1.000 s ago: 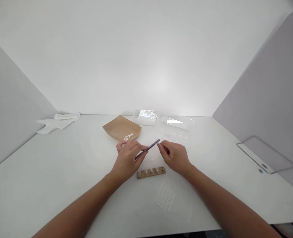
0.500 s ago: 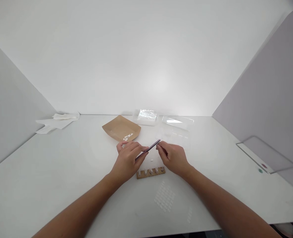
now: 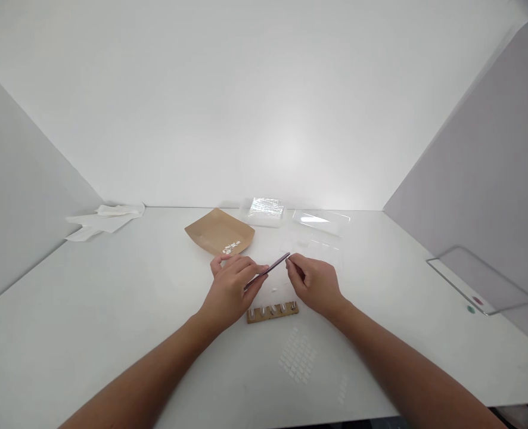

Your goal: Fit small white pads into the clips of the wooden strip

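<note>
My left hand (image 3: 232, 286) pinches a thin, flat, dark purplish stick (image 3: 275, 262) between thumb and fingers, its far end slanting up to the right. Close beside that end is my right hand (image 3: 314, 281), closed in a pinch; whatever its fingertips hold is too small to make out. Below the hands lies a brown cardboard strip (image 3: 273, 317) with several small clear nail-shaped pieces (image 3: 272, 309) standing along it. A tiny white piece (image 3: 274, 289) rests on the table between the hands and the strip.
Behind my left hand sits a brown paper tray (image 3: 214, 226) with small white pieces (image 3: 232, 246). Clear plastic boxes (image 3: 264, 210) and a lid (image 3: 322, 221) stand at the back. White paper towels (image 3: 107, 220) lie left, a wire frame (image 3: 483, 280) right, a clear tab sheet (image 3: 297, 357) in front.
My right hand has shifted slightly to the right, away from the stick's tip. My left hand keeps the stick in nearly the same place.
</note>
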The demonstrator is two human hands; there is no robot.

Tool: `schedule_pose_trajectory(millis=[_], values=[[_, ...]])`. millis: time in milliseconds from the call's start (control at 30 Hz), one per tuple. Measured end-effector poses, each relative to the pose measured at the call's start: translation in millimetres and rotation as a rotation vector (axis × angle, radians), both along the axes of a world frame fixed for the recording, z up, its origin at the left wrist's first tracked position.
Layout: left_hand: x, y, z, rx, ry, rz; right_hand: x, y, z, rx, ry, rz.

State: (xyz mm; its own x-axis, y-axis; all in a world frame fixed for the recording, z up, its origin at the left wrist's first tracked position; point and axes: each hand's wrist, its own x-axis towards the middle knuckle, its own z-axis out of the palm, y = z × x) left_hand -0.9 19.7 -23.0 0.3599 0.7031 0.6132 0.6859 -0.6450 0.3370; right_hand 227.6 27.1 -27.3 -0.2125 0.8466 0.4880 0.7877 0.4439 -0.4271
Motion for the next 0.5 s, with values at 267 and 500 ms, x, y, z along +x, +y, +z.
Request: schedule_pose_trajectory(millis=[267,500], values=[[0.2,-1.6,1.3,0.0,0.008,0.008,-1.2,-2.1,-1.5,0.008,-0.002,0.074],[0.1,-1.1,-0.3,0.009,0.013,0.004,0.8,2.1,-1.4,-0.02,0.037,0.003]])
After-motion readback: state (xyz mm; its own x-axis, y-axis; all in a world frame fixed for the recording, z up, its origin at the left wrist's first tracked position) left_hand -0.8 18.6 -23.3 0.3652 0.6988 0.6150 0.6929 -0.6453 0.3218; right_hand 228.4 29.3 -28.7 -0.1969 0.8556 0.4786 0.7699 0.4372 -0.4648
